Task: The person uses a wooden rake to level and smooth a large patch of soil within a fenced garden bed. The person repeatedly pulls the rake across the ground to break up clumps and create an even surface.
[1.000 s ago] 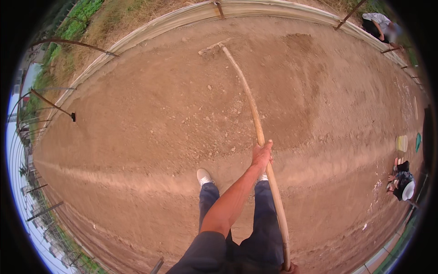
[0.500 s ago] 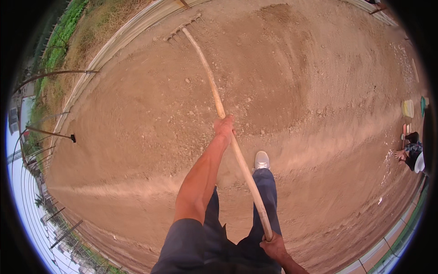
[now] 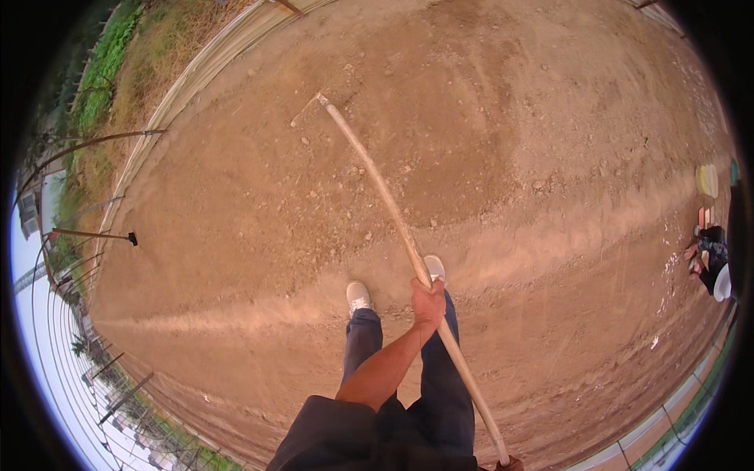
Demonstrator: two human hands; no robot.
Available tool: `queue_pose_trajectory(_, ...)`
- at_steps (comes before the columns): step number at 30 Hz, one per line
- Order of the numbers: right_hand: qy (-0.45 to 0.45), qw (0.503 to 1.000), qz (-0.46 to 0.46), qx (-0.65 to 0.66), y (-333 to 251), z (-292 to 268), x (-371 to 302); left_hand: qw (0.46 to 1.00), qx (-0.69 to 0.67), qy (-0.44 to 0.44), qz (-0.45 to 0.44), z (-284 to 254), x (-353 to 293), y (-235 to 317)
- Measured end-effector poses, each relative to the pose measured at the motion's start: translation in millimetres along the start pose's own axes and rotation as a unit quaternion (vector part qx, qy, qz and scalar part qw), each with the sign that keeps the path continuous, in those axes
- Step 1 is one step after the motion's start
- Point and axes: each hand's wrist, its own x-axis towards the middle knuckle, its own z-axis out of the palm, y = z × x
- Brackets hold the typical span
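Fingers of your left hand (image 3: 428, 302) wrap the long wooden rake handle (image 3: 393, 220). Its long axis runs from your right hand (image 3: 509, 465) at five o'clock, grip unclear, to the head (image 3: 305, 110) at eleven o'clock.

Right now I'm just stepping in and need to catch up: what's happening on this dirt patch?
A person stands on loose brown soil holding a long wooden-handled rake. The left hand grips mid-handle; the right hand, barely in view at the bottom edge, holds its end. The rake head rests on the soil far ahead. Another person crouches at the right edge.
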Motion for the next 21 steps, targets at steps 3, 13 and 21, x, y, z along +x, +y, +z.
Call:
queue_pose_trajectory(3,0.044,0.977,0.131,-0.164,-19,-43,-49,0.996,-0.088,-0.012,-0.017,20,-74,-81)
queue_pose_trajectory(13,0.105,0.906,0.219,-0.347,-55,-157,-84,0.872,-0.273,-0.211,-0.348,69,-238,-80)
queue_pose_trajectory(21,0.059,0.892,0.184,-0.409,-108,-156,-27,0.919,-0.302,-0.065,-0.244,10,-77,-61)
